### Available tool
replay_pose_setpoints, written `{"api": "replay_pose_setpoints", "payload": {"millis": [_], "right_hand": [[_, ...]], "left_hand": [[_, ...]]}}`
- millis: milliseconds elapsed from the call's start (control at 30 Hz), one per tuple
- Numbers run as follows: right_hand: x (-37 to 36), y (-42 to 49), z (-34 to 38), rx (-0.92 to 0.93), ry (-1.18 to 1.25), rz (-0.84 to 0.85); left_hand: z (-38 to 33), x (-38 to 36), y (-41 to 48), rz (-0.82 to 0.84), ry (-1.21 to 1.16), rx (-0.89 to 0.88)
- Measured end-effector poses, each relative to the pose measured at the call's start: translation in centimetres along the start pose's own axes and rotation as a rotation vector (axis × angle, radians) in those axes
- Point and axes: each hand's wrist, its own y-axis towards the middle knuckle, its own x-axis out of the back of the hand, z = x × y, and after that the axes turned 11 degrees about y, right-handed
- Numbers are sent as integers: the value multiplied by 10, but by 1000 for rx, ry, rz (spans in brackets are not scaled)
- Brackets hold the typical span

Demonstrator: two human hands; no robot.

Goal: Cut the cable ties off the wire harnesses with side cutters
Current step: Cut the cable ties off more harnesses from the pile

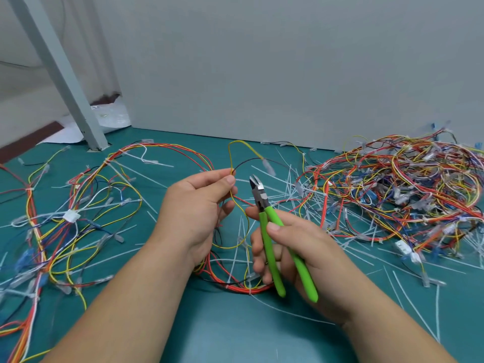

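Head view. Work surface is a green mat (pixel 235 331) set against a grey wall panel (pixel 262 74), with a grey metal post (pixel 60 72) standing at the far left.

Left hand (pixel 199 205): raised above the mat, thumb and forefinger pinched together on a thin yellow wire (pixel 231 163). The wire loops up past the fingertips and ends in a clear-sleeved terminal (pixel 268 166).

Right hand (pixel 301 247): fingers and thumb wrapped round the green handles of the side cutters (pixel 269 255). Cutter head points up and away, jaws slightly parted, just beside the pinched wire but not touching it.

Harnesses: a spread harness (pixel 86 205) of red, yellow, blue and white wires lies on the left of the mat, a white connector (pixel 71 215) within it. A dense tangled pile (pixel 406 195) sits on the right. A red wire bundle (pixel 235 286) curves beneath both hands.

Loose white cable ties (pixel 290 184) lie scattered across the mat, thickest between the hands and the right pile.
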Motion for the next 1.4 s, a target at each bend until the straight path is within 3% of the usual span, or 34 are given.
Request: {"api": "replay_pose_setpoints", "payload": {"millis": [333,633,1000,1267,1400], "right_hand": [[-2,0,-4,27,-266,-71],[-6,-1,-6,308,-627,-250],[-2,2,-6,352,-478,-190],[-1,2,-9,300,-510,-108],[-1,1,-7,313,-470,-95]], "left_hand": [[-4,-1,-4,41,-47,56],[-5,-5,-9,39,-71,79],[-3,-4,-13,185,-19,65],[-4,-8,-12,120,-109,-11],[-2,-7,-12,123,-18,-34]]}}
